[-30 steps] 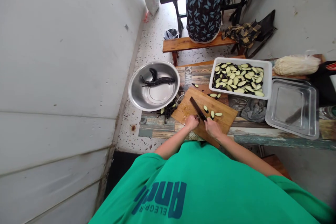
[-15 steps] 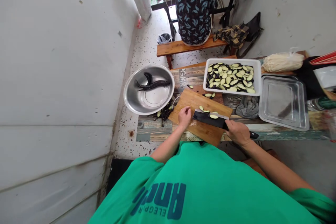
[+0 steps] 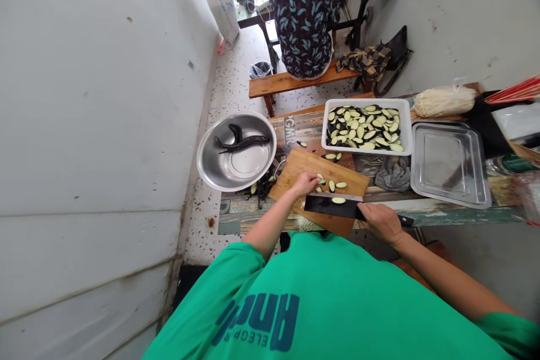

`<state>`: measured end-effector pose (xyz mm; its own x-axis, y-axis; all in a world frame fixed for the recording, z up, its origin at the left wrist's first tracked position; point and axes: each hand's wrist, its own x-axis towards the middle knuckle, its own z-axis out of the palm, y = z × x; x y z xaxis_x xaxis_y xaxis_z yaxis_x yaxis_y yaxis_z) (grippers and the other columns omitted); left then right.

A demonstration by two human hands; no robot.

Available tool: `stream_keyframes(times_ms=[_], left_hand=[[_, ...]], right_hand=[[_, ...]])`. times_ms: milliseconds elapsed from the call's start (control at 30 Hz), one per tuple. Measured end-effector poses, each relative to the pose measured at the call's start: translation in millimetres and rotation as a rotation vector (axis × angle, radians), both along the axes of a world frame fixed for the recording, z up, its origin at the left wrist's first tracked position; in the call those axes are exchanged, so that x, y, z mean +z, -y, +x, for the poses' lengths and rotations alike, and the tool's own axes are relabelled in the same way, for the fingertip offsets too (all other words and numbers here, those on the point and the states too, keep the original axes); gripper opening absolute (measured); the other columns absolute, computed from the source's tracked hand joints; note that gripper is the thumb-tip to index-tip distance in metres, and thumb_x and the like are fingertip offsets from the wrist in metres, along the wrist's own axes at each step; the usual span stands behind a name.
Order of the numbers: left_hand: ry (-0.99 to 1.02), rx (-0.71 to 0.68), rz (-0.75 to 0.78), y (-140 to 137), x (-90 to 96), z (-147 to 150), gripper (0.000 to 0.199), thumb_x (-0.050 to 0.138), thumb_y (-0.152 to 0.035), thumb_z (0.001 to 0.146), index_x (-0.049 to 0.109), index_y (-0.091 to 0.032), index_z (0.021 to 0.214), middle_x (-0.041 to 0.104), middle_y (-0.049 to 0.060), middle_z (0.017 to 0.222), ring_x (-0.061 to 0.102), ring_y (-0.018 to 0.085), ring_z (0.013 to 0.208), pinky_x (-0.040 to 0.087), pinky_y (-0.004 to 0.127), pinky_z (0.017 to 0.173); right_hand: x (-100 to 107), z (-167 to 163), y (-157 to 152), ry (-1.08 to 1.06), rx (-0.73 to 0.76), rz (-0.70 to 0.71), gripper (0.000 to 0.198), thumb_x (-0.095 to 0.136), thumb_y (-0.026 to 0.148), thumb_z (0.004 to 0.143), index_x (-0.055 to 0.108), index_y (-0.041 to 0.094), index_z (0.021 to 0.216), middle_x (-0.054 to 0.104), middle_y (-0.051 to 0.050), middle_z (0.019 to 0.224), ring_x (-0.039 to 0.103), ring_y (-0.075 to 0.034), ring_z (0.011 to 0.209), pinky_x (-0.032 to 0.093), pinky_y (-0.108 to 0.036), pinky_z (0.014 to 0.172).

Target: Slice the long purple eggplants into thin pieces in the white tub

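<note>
My right hand (image 3: pixel 382 222) is wrapped round the handle of a black kitchen knife (image 3: pixel 329 206) with a broad blade. The blade lies over the near part of a wooden cutting board (image 3: pixel 295 166), and one pale eggplant slice (image 3: pixel 338 200) rests on it. Beyond the blade, my left hand (image 3: pixel 307 183) has its fingers closed at a few cut eggplant slices (image 3: pixel 321 178), seemingly pinching one. Other loose slices (image 3: pixel 341 185) lie on the board just right of those fingers.
A metal basin (image 3: pixel 202 152) with whole eggplants (image 3: pixel 248 142) stands left. Behind the board is a white tray (image 3: pixel 367 151) full of slices. A grey cloth (image 3: pixel 393 174) and clear lid (image 3: pixel 451 166) lie right. Trimmings (image 3: pixel 264 188) sit beside the board. A person (image 3: pixel 301 17) sits on a bench (image 3: pixel 270 86).
My left hand has moved right and away from me to the slices. The knife has come slightly nearer my body, and slices formerly by its edge now lie apart on the board.
</note>
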<state>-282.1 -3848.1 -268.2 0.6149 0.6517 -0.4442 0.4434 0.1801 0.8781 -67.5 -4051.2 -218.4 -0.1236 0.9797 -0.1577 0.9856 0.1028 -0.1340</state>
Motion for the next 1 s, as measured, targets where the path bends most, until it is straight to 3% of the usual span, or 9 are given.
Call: stream_keyframes(times_ms=[100,167,233,333,467,567,667,833,1000], left_hand=[[0.022,0.198,-0.290,-3,-3.8,-8,0.020,0.062,-0.028,0.086,0.067,-0.009,0.083,0.068,0.004,0.068,0.060,0.010,0.057,0.046,0.020,0.060],[0.042,0.290,-0.336,-3,-6.9,-12,0.016,0.063,-0.025,0.085,0.066,-0.009,0.084,0.069,0.004,0.071,0.061,0.009,0.060,0.047,0.021,0.062],[0.025,0.409,-0.233,-1,-11.6,-15,0.010,0.062,-0.018,0.084,0.066,-0.010,0.086,0.070,0.005,0.076,0.062,0.010,0.066,0.049,0.023,0.068],[-0.095,0.515,0.074,8,-21.6,-13,0.011,0.059,-0.011,0.081,0.067,-0.012,0.088,0.070,0.006,0.086,0.064,0.014,0.079,0.051,0.029,0.082],[-0.264,0.403,0.361,35,-31.2,2,0.030,0.058,-0.013,0.081,0.063,-0.014,0.111,0.066,0.011,0.110,0.060,0.021,0.105,0.045,0.038,0.098],[-0.395,0.169,0.489,57,-27.7,15,0.076,0.076,-0.024,0.070,0.043,-0.018,0.138,0.045,0.017,0.140,0.044,0.031,0.128,0.037,0.045,0.106],[-0.517,-0.034,0.503,66,-17.8,25,0.113,0.089,-0.025,0.053,0.026,-0.022,0.147,0.029,0.020,0.149,0.036,0.037,0.132,0.034,0.049,0.107],[-0.487,-0.062,0.414,50,-6.9,31,0.107,0.088,-0.016,0.050,0.032,-0.021,0.141,0.038,0.017,0.138,0.048,0.031,0.122,0.040,0.039,0.102],[-0.378,0.074,0.357,43,-9.3,26,0.083,0.083,-0.012,0.054,0.047,-0.018,0.128,0.044,0.012,0.127,0.054,0.024,0.111,0.044,0.034,0.097]], right_hand=[[-13,5,18,-0.051,-0.113,0.029,0.025,0.052,0.029,0.082,0.066,0.018,0.099,0.071,-0.009,0.086,0.061,-0.021,0.074,0.032,-0.029,0.062],[-25,7,29,-0.147,-0.263,0.009,0.028,0.049,0.035,0.083,0.066,0.020,0.101,0.072,-0.007,0.087,0.064,-0.021,0.074,0.034,-0.027,0.060],[-36,9,36,-0.263,-0.435,-0.038,0.032,0.044,0.041,0.084,0.065,0.021,0.097,0.073,-0.007,0.081,0.065,-0.022,0.069,0.037,-0.028,0.059],[-50,11,38,-0.501,-0.673,-0.156,0.041,0.037,0.053,0.085,0.061,0.021,0.081,0.066,-0.004,0.060,0.062,-0.020,0.056,0.040,-0.029,0.057],[-67,8,33,-0.829,-0.892,-0.284,0.046,0.038,0.065,0.081,0.050,0.022,0.068,0.056,0.002,0.047,0.055,-0.014,0.041,0.041,-0.026,0.049],[-80,-3,31,-0.978,-0.918,-0.298,0.047,0.043,0.068,0.077,0.047,0.022,0.068,0.055,0.003,0.048,0.052,-0.012,0.038,0.040,-0.025,0.045],[-89,-21,26,-1.028,-0.870,-0.332,0.047,0.042,0.068,0.078,0.045,0.022,0.067,0.053,0.004,0.047,0.052,-0.012,0.038,0.040,-0.024,0.045],[-92,-47,8,-1.069,-0.787,-0.377,0.045,0.043,0.066,0.078,0.044,0.023,0.067,0.054,0.004,0.048,0.053,-0.011,0.039,0.039,-0.023,0.044],[-83,-53,-6,-1.108,-0.747,-0.369,0.042,0.042,0.065,0.078,0.043,0.023,0.069,0.054,0.005,0.049,0.054,-0.012,0.039,0.038,-0.023,0.042]])
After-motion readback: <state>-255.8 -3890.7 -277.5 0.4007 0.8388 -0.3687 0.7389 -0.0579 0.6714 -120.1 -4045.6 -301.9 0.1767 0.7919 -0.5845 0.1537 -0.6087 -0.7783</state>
